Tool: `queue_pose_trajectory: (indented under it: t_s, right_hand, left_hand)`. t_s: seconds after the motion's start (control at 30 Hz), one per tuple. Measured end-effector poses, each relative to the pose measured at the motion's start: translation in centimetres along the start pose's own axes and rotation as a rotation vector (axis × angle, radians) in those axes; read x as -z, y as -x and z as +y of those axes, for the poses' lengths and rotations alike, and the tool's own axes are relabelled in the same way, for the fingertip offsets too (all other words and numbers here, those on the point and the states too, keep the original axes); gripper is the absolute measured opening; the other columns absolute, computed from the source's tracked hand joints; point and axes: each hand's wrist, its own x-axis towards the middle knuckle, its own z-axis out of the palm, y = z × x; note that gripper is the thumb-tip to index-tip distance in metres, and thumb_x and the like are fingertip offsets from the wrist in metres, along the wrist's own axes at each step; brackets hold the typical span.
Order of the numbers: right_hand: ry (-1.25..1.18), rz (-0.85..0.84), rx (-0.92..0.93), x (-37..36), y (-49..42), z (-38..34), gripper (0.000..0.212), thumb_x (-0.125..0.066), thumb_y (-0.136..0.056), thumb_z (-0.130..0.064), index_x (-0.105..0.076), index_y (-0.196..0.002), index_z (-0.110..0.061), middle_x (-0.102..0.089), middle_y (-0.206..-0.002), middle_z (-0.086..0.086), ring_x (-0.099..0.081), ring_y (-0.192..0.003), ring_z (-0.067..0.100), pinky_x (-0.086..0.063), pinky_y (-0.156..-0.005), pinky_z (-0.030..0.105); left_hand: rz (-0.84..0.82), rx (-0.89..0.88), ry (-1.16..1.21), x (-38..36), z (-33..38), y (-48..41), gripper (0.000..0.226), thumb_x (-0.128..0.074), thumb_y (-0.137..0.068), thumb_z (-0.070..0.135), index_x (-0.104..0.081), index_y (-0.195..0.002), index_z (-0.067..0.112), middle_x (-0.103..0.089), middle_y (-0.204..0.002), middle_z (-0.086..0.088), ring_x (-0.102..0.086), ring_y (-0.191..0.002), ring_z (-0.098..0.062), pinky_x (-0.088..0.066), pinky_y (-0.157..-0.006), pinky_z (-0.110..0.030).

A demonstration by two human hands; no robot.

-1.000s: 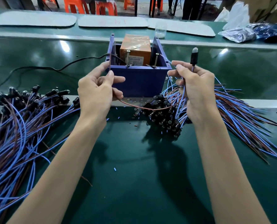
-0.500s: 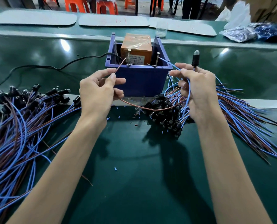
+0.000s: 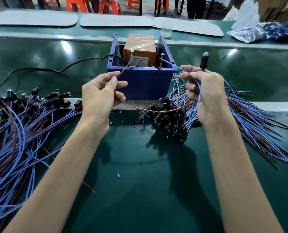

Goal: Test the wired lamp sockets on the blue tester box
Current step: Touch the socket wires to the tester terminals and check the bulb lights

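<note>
The left hand [image 3: 101, 96] pinched the brown wire [image 3: 123, 72] between thumb and forefinger. The right hand [image 3: 205, 96] was curled round the blue wire [image 3: 171, 65], with the lamp socket [image 3: 204, 61] standing upright just above its fingers. Both wire ends reached to the blue tester box [image 3: 143, 83] at the far middle of the surface [image 3: 140, 174]: brown at the left screw [image 3: 131, 58], blue at the right screw [image 3: 161, 62]. Whether the bulb glowed could not be told.

This looked like one test in a long run. A heap of sockets [image 3: 22, 105] lay at the left, probably already checked, and a dense pile [image 3: 170, 118] with its leads fanned to the right seemed still to be done, so much work remained.

A second before, the brown end had stood up beside the box's left wall and the blue end had not been stretched out. Half a second before, both were already close to the screws, and both hands sat about where they did here.
</note>
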Motion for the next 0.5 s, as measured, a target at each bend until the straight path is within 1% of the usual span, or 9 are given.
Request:
queue_pose_trajectory:
  t_s: [0.13,0.23,0.5]
  right_hand:
    - [-0.024,0.004,-0.013,-0.01,-0.07,0.07,0.030,-0.037,-0.089,0.006,-0.065,-0.085,-0.005,-0.056,-0.054,-0.005,-0.032,-0.041,0.003,-0.020,-0.036,0.014]
    - [-0.042,-0.002,-0.021,0.02,-0.02,0.07,0.030,-0.036,-0.089,0.006,-0.065,-0.085,-0.004,-0.052,-0.053,-0.004,-0.030,-0.041,0.004,-0.018,-0.036,0.014]
    - [-0.062,-0.005,-0.039,0.18,-0.07,-0.17,0.032,-0.034,-0.089,0.005,-0.064,-0.082,-0.004,-0.047,-0.051,-0.006,-0.028,-0.040,0.003,-0.019,-0.035,0.013]
  left_hand:
    - [0.012,0.005,-0.005,-0.05,0.01,0.09,0.023,-0.048,-0.099,0.007,-0.068,-0.093,0.017,-0.067,-0.064,0.009,-0.045,-0.041,-0.002,-0.046,-0.051,-0.014]
    - [0.014,0.007,-0.004,-0.08,0.10,0.13,0.025,-0.047,-0.099,0.007,-0.068,-0.091,0.018,-0.066,-0.066,0.008,-0.044,-0.040,-0.002,-0.046,-0.050,-0.014]
    - [0.019,0.012,-0.035,-0.09,0.10,0.02,0.025,-0.046,-0.100,0.007,-0.068,-0.093,0.018,-0.064,-0.069,0.007,-0.044,-0.041,-0.001,-0.044,-0.049,-0.014]
